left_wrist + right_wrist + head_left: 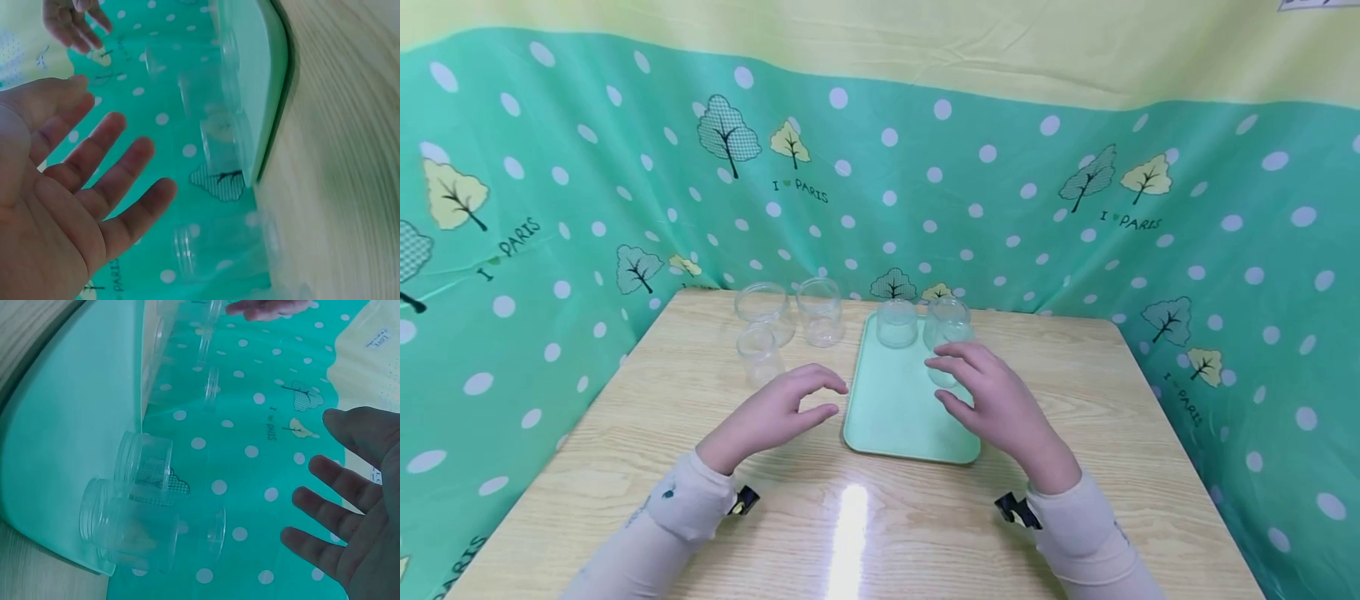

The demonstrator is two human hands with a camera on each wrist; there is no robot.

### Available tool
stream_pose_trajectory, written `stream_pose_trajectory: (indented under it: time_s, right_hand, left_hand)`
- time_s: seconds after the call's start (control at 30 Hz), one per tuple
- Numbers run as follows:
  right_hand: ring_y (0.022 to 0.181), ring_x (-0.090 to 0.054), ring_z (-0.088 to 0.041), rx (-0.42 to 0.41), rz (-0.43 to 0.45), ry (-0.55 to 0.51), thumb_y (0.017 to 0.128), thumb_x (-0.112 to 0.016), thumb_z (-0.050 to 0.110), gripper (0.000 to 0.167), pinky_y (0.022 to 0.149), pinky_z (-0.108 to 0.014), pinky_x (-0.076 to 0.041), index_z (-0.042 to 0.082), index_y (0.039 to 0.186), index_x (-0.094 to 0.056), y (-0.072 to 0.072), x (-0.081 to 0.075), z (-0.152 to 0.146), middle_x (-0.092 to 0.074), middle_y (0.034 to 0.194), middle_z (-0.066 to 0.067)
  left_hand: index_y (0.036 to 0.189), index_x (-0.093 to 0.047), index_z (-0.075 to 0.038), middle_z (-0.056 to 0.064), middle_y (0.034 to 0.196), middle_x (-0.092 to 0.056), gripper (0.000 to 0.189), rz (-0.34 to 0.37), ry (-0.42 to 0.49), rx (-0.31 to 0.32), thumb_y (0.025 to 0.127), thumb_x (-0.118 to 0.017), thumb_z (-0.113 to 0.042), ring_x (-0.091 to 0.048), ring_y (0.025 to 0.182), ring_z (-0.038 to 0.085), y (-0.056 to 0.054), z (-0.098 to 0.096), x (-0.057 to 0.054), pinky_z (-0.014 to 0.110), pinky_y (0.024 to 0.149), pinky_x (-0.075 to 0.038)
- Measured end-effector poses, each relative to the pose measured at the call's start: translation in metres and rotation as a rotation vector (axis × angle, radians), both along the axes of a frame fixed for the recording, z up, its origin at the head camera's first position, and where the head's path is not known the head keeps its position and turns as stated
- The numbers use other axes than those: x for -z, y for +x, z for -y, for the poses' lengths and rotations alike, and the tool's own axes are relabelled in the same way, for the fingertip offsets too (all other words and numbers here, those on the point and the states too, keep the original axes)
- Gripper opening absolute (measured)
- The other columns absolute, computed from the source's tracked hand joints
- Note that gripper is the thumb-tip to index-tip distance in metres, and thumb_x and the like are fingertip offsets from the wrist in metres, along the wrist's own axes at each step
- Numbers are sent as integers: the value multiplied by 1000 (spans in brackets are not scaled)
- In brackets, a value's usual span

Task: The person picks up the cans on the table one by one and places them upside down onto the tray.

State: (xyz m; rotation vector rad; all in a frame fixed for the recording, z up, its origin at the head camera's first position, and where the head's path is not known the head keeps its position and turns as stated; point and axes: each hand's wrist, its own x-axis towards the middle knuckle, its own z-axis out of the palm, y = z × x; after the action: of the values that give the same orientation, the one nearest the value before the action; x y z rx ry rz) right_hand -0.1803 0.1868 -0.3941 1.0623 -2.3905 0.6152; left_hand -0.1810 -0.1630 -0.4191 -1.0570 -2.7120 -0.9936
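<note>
Both hands hover above the table with fingers spread and nothing in them. Beside the left edge of the pale green tray (895, 408) hangs the left hand (782, 410), close to a small clear jar (760, 352). Two larger clear jars, a wide one (765, 310) and a tall one (820, 315), stand behind it on the wood. Over the tray's right side is the right hand (996, 400), which partly covers the clear jars there. At the tray's back stand a short clear jar (897, 325) and another clear jar (946, 315); in the right wrist view a clear jar (145, 522) stands near the tray's edge.
The light wooden table (1112, 433) carries the tray and jars. A green dotted curtain (887, 200) encloses its back and sides. Dark bands with small clips (1018, 510) sit at both wrists.
</note>
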Motion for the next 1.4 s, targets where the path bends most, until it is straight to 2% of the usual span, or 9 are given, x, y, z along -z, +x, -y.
stream_pose_trajectory:
  time_s: [0.2,0.43,0.53,0.67,0.97,1.13,1.4]
  right_hand:
    - [125,-59,-24,-3,21,29,88,-82,17,46,103,-42,-54,15,131,-67,3,3,6,-64,131,-5]
    - [122,-62,-20,19,62,79,90,-81,20,42,101,-38,-55,17,129,-68,6,6,13,-66,128,0]
    - [119,-64,-18,8,72,77,90,-81,21,38,98,-36,-56,18,127,-69,6,7,14,-66,126,3]
    - [115,-66,-14,-14,93,70,91,-80,21,35,93,-34,-58,19,124,-70,6,8,15,-67,124,6]
    - [108,-67,-9,-30,135,101,92,-79,19,32,87,-30,-59,22,122,-70,7,9,16,-68,119,10]
    - [109,-66,-9,-30,139,118,92,-78,19,31,89,-30,-59,22,122,-70,6,12,17,-68,119,11]
    - [109,-66,-8,-21,148,133,91,-79,21,31,87,-29,-59,22,121,-70,7,14,18,-68,118,11]
  left_hand:
    - [122,-69,-18,-9,124,-66,24,0,-61,-41,99,-70,-24,-61,122,13,-5,11,-8,40,103,-52]
    - [119,-70,-17,-4,120,-67,22,-128,-225,-67,98,-71,-22,-63,117,19,-13,30,-26,41,100,-54]
    - [118,-70,-16,-3,118,-67,22,-150,-276,-65,97,-72,-19,-64,114,21,-18,40,-34,42,97,-54]
    - [117,-70,-16,-1,117,-67,22,-156,-310,-62,95,-74,-17,-63,113,22,-25,49,-38,43,97,-55]
    - [118,-72,-11,6,115,-69,26,-207,-406,-133,92,-76,-13,-67,107,28,-53,71,-46,47,91,-57]
    - [119,-72,-10,8,117,-68,27,-162,-460,-156,92,-76,-13,-66,109,29,-66,82,-49,48,93,-56]
    - [124,-72,-10,12,126,-66,31,-103,-548,-129,94,-75,-17,-62,119,35,-78,87,-52,53,99,-53]
